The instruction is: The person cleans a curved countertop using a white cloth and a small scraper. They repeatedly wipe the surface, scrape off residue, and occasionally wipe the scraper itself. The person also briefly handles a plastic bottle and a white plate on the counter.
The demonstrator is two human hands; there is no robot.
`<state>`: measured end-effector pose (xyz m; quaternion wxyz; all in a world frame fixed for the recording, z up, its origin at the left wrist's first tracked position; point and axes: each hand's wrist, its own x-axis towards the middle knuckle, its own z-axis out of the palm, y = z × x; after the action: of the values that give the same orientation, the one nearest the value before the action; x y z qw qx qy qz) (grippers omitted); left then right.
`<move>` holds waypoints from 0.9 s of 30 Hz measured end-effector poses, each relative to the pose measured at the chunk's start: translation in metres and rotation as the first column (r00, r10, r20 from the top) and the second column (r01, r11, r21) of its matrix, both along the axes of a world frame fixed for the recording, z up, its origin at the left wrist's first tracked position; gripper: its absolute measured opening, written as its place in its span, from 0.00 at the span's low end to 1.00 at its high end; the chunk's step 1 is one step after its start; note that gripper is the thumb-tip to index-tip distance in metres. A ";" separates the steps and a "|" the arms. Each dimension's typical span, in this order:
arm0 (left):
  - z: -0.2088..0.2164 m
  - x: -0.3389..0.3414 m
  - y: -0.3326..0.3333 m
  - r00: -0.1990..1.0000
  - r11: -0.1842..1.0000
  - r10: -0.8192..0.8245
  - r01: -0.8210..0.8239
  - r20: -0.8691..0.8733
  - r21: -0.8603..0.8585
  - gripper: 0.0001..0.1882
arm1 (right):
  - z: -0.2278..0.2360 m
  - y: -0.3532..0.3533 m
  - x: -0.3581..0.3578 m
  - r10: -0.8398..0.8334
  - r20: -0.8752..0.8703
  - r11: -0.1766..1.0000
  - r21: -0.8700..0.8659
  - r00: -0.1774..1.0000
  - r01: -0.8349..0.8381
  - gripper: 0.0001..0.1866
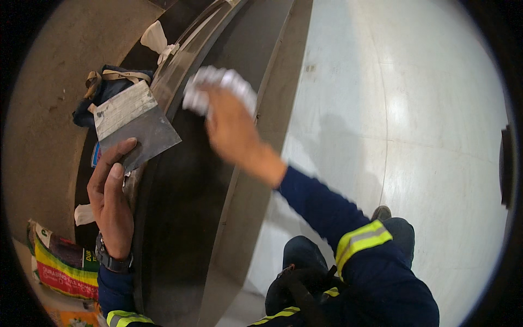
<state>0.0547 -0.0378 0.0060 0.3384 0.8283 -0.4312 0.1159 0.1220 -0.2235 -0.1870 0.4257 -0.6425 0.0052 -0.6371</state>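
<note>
My left hand (113, 210), with a dark watch on its wrist, grips a flat, rectangular metal-looking plate (147, 133) by its lower edge. The plate is dark grey, with a pale, worn band along its far side. In my right hand (234, 128) is a crumpled white cloth (239, 90), blurred by motion. Cloth and hand are over a long, dark panel (185, 180). Whether the cloth touches the panel, I cannot tell.
Beyond the plate lies a dark blue bag (111, 82) with tan straps. White bundles (155, 37) sit along the left ledge. At lower left is a red, yellow and green sack (65, 267). Pale, smooth flooring (436, 163) extends on the right.
</note>
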 end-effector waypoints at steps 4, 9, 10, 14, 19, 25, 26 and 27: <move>0.002 -0.005 0.001 1.000 1.000 -0.012 0.012 0.014 -0.019 0.23 | 0.004 0.006 -0.007 -0.037 0.048 0.999 -0.028 0.998 0.038 0.27; 0.002 -0.006 -0.001 0.996 1.000 -0.005 0.004 0.094 0.015 0.25 | -0.003 0.012 -0.017 0.038 0.085 0.999 -0.036 0.996 -0.035 0.25; 0.009 -0.014 0.004 0.992 0.999 0.020 -0.025 0.128 0.042 0.25 | 0.003 0.028 -0.033 0.025 0.091 0.997 -0.078 0.996 -0.018 0.23; 0.008 -0.038 -0.008 0.998 0.986 -0.031 0.022 0.058 0.163 0.24 | 0.028 -0.064 0.018 0.009 -0.073 0.998 0.062 0.997 -0.005 0.22; 0.007 -0.070 0.004 0.963 0.678 -0.239 0.071 0.127 0.732 0.20 | -0.033 0.054 -0.041 0.226 -0.064 0.940 -0.248 0.972 -0.235 0.28; -0.007 -0.059 0.004 0.908 0.477 -0.324 0.400 -0.267 0.782 0.18 | -0.058 0.116 -0.048 0.275 -0.039 0.939 -0.204 0.961 -0.277 0.33; -0.009 -0.056 0.003 0.902 0.455 -0.275 0.428 -0.334 0.781 0.17 | -0.061 0.114 -0.045 0.272 -0.030 0.932 -0.239 0.962 -0.272 0.34; -0.014 -0.052 0.004 0.891 0.498 -0.284 0.452 -0.353 0.740 0.17 | -0.064 0.111 -0.041 0.272 -0.021 0.924 -0.274 0.962 -0.267 0.35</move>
<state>0.0023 -0.0334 -0.0080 -0.0195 0.7845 -0.5693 -0.2449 0.0808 -0.1123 -0.2510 0.4162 -0.6842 -0.1749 -0.5727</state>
